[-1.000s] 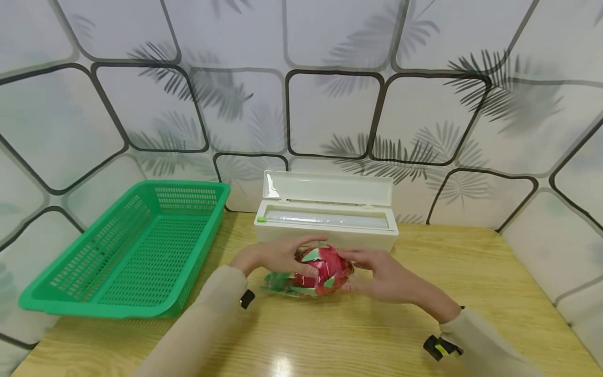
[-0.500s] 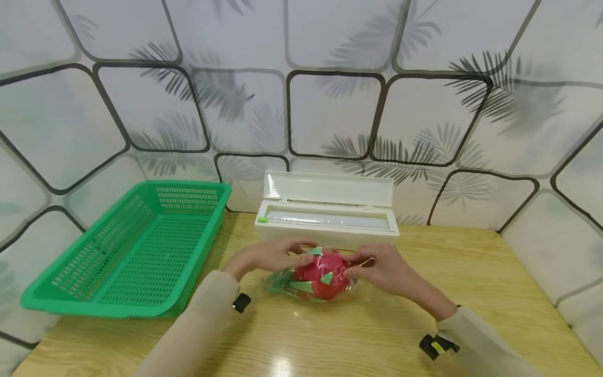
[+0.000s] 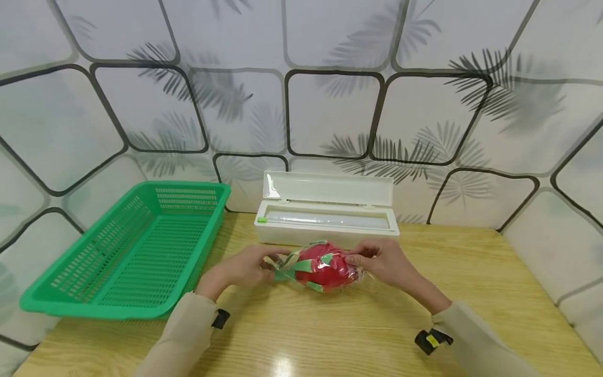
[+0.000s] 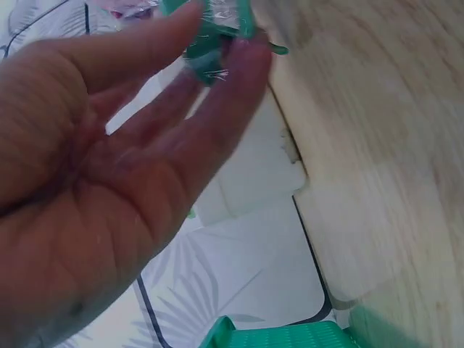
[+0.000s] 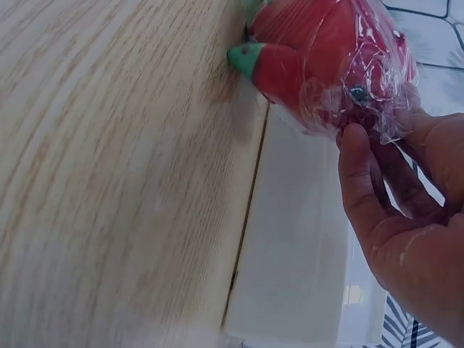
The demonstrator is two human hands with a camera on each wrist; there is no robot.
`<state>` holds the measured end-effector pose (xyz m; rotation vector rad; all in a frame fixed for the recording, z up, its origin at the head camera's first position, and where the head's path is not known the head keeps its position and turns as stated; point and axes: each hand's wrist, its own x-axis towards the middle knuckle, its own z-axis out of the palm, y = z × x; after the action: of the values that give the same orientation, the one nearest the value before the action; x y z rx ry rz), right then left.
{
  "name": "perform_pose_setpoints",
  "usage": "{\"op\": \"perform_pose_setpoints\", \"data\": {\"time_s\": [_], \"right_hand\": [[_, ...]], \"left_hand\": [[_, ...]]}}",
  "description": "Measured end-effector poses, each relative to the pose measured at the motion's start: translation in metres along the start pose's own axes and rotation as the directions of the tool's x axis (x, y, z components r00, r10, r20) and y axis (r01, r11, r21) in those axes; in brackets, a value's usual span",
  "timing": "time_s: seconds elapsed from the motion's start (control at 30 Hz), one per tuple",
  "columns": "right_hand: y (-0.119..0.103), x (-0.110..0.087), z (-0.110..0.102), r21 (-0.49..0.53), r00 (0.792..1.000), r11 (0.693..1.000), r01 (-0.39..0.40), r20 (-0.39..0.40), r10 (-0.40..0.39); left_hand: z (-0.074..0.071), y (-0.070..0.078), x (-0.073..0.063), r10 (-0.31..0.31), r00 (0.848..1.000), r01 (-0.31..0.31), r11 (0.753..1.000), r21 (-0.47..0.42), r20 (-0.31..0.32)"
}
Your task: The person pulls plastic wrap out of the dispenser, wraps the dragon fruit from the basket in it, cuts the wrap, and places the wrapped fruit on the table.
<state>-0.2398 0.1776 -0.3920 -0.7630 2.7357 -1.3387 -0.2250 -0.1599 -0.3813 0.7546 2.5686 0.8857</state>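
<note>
A red dragon fruit [image 3: 325, 266] with green scale tips, wrapped in clear cling film, lies on its side between the hands. My left hand [image 3: 247, 267] pinches its green leafy end; in the left wrist view those green tips [image 4: 206, 54] sit between thumb and fingers. At the opposite end my right hand [image 3: 383, 262] pinches gathered film with thumb and fingertips. The right wrist view shows the crumpled film [image 5: 377, 109] bunched at those fingertips.
Behind the fruit stands a white cling film dispenser [image 3: 325, 235], lid raised, a film roll [image 3: 325, 219] inside and a green slider [image 3: 262, 220] at its left. A green plastic basket [image 3: 179, 298] stands on the wooden table [image 3: 339, 335] at left. A patterned wall rises behind.
My left hand has slid left from the fruit's body to its green end. The right hand has gone from loosely spread at the fruit's side to pinching the film. The fruit has turned slightly.
</note>
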Motion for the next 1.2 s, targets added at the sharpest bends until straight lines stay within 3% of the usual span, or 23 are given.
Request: {"op": "perform_pose_setpoints", "data": {"time_s": [0.13,0.23,0.33,0.47,0.57,0.63,0.87,1.0,1.2], "right_hand": [[0.006,-0.001,-0.001,0.03,1.0,0.999,0.012,0.012,-0.013],[0.01,-0.003,-0.003,0.036,0.999,0.999,0.004,0.038,-0.005],[0.014,-0.005,-0.009,0.061,0.993,0.998,-0.021,0.12,0.014],[0.02,-0.008,-0.019,0.151,0.955,0.986,-0.068,0.296,0.02],[0.024,-0.009,-0.021,0.218,0.933,0.972,-0.09,0.359,0.006],[0.027,-0.008,-0.019,0.25,0.939,0.963,-0.095,0.344,0.004],[0.029,-0.005,-0.004,0.288,0.982,0.953,-0.093,0.187,0.039],[0.028,-0.005,-0.001,0.314,0.986,0.944,-0.099,0.155,0.052],[0.024,-0.007,0.003,0.339,0.99,0.933,-0.118,0.114,0.084]], "left_hand": [[0.0,0.002,0.003,0.02,0.997,-0.014,0.996,0.088,-0.069],[-0.001,0.002,0.003,0.052,0.996,-0.045,0.994,0.1,-0.066],[-0.003,0.001,0.001,0.065,0.997,-0.062,0.996,0.064,-0.037],[-0.003,-0.001,-0.002,0.051,0.999,-0.051,0.999,-0.002,0.002],[-0.003,-0.003,-0.003,0.045,0.999,-0.044,0.999,-0.031,0.021],[-0.004,-0.004,-0.004,0.044,0.999,-0.044,0.999,-0.027,0.021],[0.0,-0.005,-0.003,0.04,0.998,-0.035,0.992,0.12,-0.043],[0.002,-0.007,-0.003,0.031,0.997,-0.019,0.988,0.156,-0.07],[0.002,-0.003,-0.006,-0.02,0.995,0.031,0.992,0.125,-0.093]]}}
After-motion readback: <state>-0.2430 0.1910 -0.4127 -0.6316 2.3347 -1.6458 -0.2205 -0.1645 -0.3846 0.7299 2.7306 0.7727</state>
